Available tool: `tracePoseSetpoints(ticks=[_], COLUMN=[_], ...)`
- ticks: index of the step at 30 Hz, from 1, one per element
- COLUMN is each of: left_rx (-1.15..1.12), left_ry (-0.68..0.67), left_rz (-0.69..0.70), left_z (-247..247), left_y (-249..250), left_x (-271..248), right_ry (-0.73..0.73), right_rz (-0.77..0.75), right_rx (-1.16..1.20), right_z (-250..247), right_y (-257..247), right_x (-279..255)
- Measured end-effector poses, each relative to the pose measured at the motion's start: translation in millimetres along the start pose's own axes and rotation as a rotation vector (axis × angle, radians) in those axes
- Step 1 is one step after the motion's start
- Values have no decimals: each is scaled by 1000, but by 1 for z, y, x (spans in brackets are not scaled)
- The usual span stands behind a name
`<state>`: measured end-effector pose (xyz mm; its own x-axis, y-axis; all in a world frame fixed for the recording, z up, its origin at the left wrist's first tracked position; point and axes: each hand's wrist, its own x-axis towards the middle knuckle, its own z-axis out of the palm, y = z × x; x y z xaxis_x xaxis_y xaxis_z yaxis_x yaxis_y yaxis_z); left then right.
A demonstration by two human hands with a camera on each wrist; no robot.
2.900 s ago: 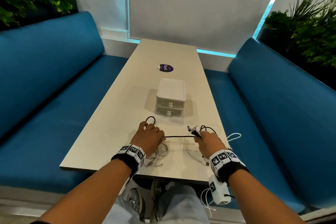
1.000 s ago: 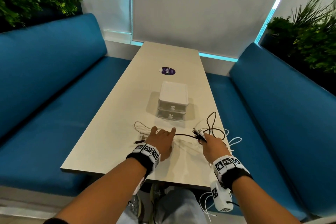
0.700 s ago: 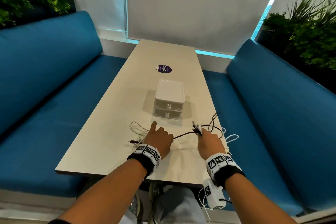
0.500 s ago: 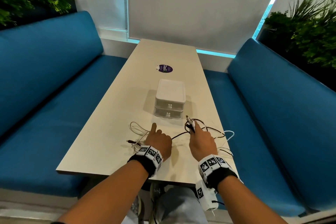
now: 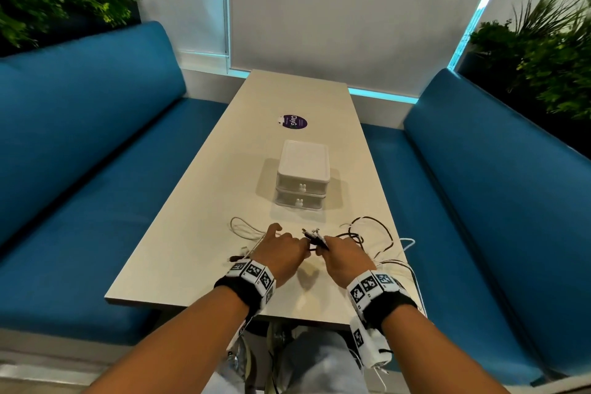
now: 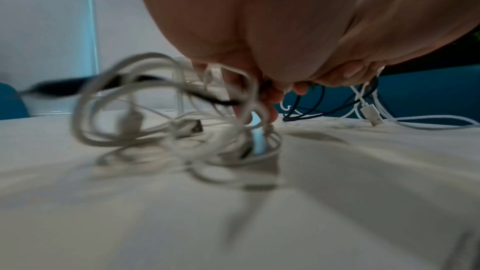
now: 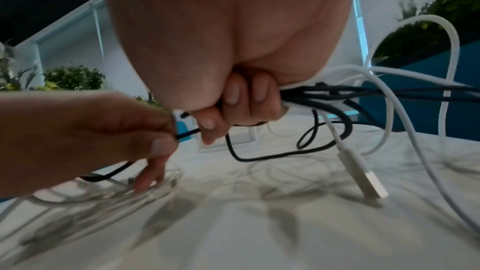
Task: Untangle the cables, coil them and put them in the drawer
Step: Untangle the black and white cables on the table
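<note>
A tangle of black and white cables (image 5: 371, 235) lies on the near end of the table (image 5: 198, 249). My right hand (image 5: 327, 249) grips a bundle of black and white cable strands (image 7: 327, 93), and their plug ends (image 5: 311, 232) stick out past its knuckles. My left hand (image 5: 295, 248) sits right beside it and pinches a black cable (image 7: 187, 133) between thumb and forefinger. Loose white loops (image 5: 244, 229) lie to the left of that hand, blurred in the left wrist view (image 6: 124, 110). A white USB plug (image 7: 370, 184) hangs from the bundle onto the table.
A white two-drawer box (image 5: 302, 177), both drawers closed, stands just beyond the hands in the middle of the table. A purple round sticker (image 5: 295, 122) lies further back. Blue benches (image 5: 96, 169) flank both sides. Some white cable hangs over the table's right edge (image 5: 412, 269).
My right hand has moved left with its bundle until it meets the left hand. The stretch of black cable between the hands has shrunk to almost nothing. The left hand has closed on the black cable.
</note>
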<state>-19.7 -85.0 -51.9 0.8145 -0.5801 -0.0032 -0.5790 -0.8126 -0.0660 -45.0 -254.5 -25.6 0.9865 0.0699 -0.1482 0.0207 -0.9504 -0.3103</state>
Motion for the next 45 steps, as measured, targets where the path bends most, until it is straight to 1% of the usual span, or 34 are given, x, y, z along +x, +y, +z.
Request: tracePoseSetpoints(ticks=[4,7,9,11,12,15,16,18,20,22,25,28,30,33,36,37,40,44,45], left_rx=[-26,-22,-32,-61,-78,-102,-103,-128,-167,-230,-323,-283,-232,-215,-203,-195,-162,-84,-73], left_ry=[17,23,14,4,2,9,14,37,66,94,118,97,88,79,75,69,22,-20,-6], left_rz=[-81,-75,-62,-72,-83,-83,-74,-57,-48,-41,-68,-132,-152,-176,-185,-189,-198,-190,-201], left_z=[4,1,0,1,2,-1,-4,-10,-15,-17,-14,-11,-10,-11,-10,-8,-3,4,6], left_y=[-22,-28,-26,-22,-20,-14,-10,-4,1,1,-8,-35,-54,-68,-64,-62,-54,-35,-31], left_x=[-9,-10,-8,-5,-4,-2,-1,0,0,-1,-8,-19,-26,-35,-38,-38,-40,-42,-42], right_ry=[86,114,114,140,158,209,198,124,48,40,63,67,77,121,184,185,126,129,113], right_rz=[216,357,405,391,355,164,95,-23,-79,-51,100,311,370,321,256,228,142,89,73], right_rx=[-64,-123,-132,-118,-99,-3,31,53,43,33,-140,-248,-260,-194,-62,-21,43,86,99], right_z=[-21,-34,-37,-35,-33,-21,-16,-6,-1,0,-4,-14,-17,-12,-5,-3,5,13,14], right_y=[24,44,48,44,41,28,23,13,4,2,9,25,31,22,8,4,-6,-9,-7], right_x=[1,-6,-12,-13,-14,-16,-16,-17,-16,-14,-9,-12,-15,-15,-7,-4,0,-3,-3])
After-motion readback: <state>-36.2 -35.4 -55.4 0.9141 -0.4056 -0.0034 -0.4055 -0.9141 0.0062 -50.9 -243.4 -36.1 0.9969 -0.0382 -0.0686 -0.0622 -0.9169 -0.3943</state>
